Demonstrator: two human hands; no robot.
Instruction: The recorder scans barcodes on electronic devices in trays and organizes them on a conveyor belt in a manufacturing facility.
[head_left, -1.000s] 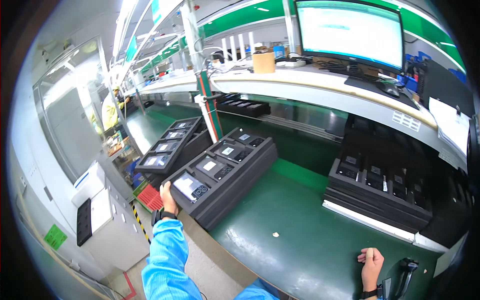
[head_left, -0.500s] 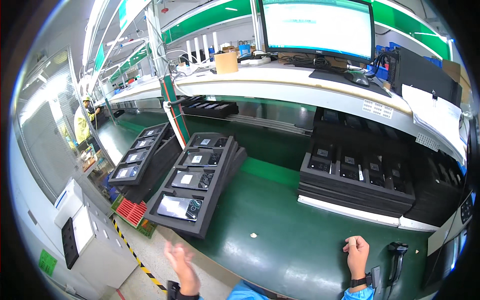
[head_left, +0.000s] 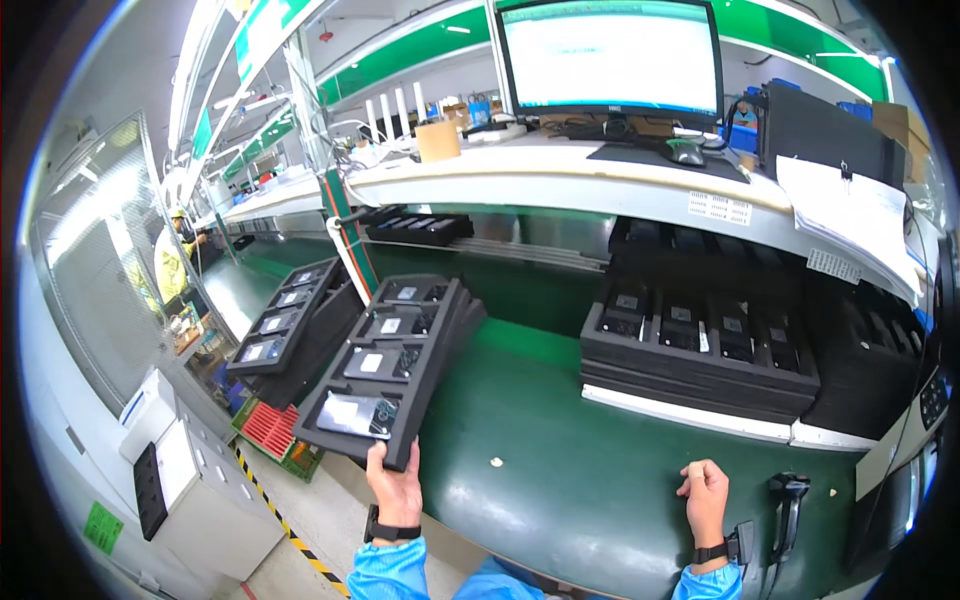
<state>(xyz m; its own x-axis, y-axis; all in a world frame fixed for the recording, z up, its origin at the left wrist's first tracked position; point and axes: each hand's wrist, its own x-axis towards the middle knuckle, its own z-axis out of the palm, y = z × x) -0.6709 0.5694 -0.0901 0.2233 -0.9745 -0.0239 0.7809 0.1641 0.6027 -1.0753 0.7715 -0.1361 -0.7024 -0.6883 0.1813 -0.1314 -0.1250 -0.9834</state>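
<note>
My left hand [head_left: 397, 492] grips the near end of a black foam tray [head_left: 414, 395], its thumb on the front edge and its fingers at the corner. Dark smartphones [head_left: 358, 413] with camera clusters and pale labels lie in a row in that tray, which rests on top of another black tray. To the right, my right hand [head_left: 707, 495] is held over the green work surface [head_left: 560, 500] with its fingers curled in, and nothing shows in it. A black handheld scanner [head_left: 787, 510] is just right of this hand.
Another tilted tray of phones [head_left: 285, 312] is at the left. Stacked black trays [head_left: 700, 365] stand at the right under a white shelf [head_left: 560, 185] with a monitor [head_left: 612, 58]. A post [head_left: 345, 235] rises behind the left trays. A person in yellow [head_left: 172, 260] is far left.
My left hand has moved up and right from beside the tray and taken hold of its near end. My right hand stays curled in about the same place. The view has shifted slightly.
</note>
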